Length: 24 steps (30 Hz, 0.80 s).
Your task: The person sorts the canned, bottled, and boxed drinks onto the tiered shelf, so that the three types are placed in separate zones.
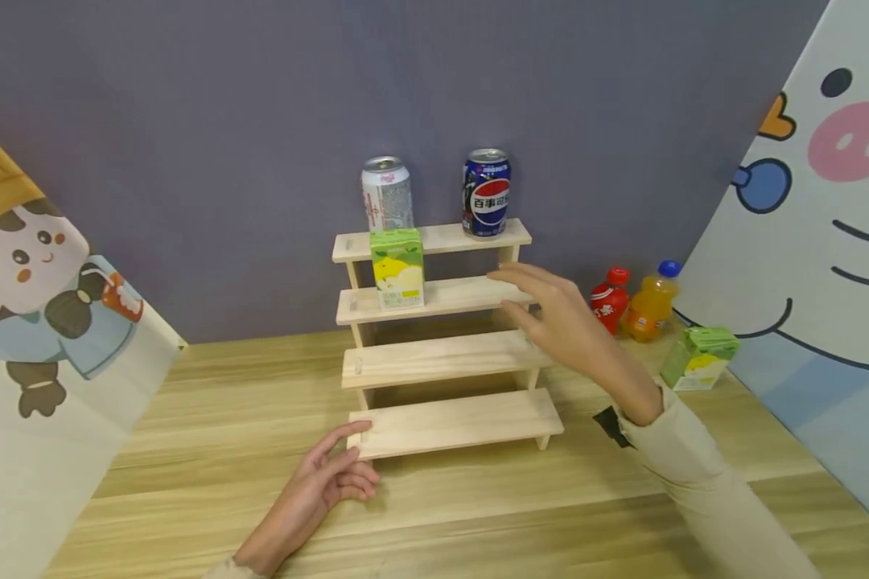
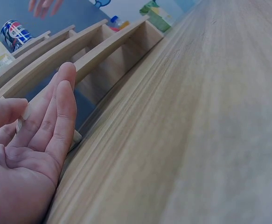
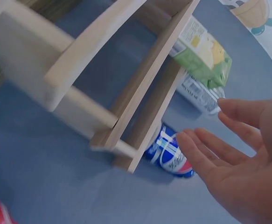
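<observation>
A four-step wooden display stand (image 1: 452,426) stands on the table. My left hand (image 1: 326,482) is at its lowest step, thumb and index finger pinching the left end; the other fingers extend below in the left wrist view. My right hand (image 1: 561,322) hovers by the right end of the second step from the top, holding nothing, fingers apart from the thumb. On that step's left part stands a green and yellow juice carton (image 1: 398,269). Behind it on the top step is a white-silver soda can (image 1: 387,193), and to the right a blue Pepsi can (image 1: 487,195).
Right of the stand, on the wood-grain table (image 1: 224,426), stand a red-capped bottle (image 1: 610,301), an orange soda bottle (image 1: 652,304) with a blue cap and another juice carton (image 1: 698,359). A grey wall (image 1: 261,161) rises behind; cartoon-printed panels flank both sides.
</observation>
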{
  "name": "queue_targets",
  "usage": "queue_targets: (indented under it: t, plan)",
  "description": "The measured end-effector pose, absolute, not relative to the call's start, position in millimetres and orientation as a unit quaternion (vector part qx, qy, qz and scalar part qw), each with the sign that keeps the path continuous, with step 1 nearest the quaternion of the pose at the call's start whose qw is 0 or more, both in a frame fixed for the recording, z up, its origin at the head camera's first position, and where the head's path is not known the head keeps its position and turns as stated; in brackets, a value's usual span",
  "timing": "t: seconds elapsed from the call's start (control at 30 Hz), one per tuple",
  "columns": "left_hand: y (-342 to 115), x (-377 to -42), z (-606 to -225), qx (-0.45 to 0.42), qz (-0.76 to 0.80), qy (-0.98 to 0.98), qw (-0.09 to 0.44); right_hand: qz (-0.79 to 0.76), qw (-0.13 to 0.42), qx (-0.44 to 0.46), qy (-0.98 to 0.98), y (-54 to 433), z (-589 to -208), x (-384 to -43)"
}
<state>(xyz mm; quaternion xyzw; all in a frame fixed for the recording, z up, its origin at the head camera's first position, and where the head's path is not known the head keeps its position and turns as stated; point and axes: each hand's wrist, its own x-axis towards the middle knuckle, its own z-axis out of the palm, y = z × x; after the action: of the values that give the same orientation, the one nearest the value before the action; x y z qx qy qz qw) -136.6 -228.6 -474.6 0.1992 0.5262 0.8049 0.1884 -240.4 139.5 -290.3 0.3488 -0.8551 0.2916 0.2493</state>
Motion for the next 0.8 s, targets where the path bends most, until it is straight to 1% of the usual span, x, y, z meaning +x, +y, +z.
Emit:
queue_targets:
  t: [0.23, 0.4, 0.5, 0.67, 0.73, 0.8]
  plan:
    - [-229, -137, -473, 0.192, 0.806, 0.529, 0.184, 0.276, 0.269, 0.324, -0.864, 175, -301, -230]
    - [-228, -137, -473, 0.192, 0.807, 0.527, 0.185, 0.258, 0.278, 0.287, -0.880, 203, -308, -226]
    - [-228, -138, -473, 0.190, 0.806, 0.529, 0.186, 0.254, 0.276, 0.253, -0.892, 222, -311, -228]
    - [-228, -138, -474, 0.185, 0.808, 0.527, 0.187, 0.262, 0.265, 0.217, -0.902, 256, -323, -240]
    - [-228, -137, -474, 0.185, 0.809, 0.526, 0.187, 0.256, 0.255, 0.209, -0.909, 270, -327, -246]
    - [-229, -137, -474, 0.185, 0.809, 0.525, 0.187, 0.248, 0.234, 0.191, -0.920, 284, -328, -251]
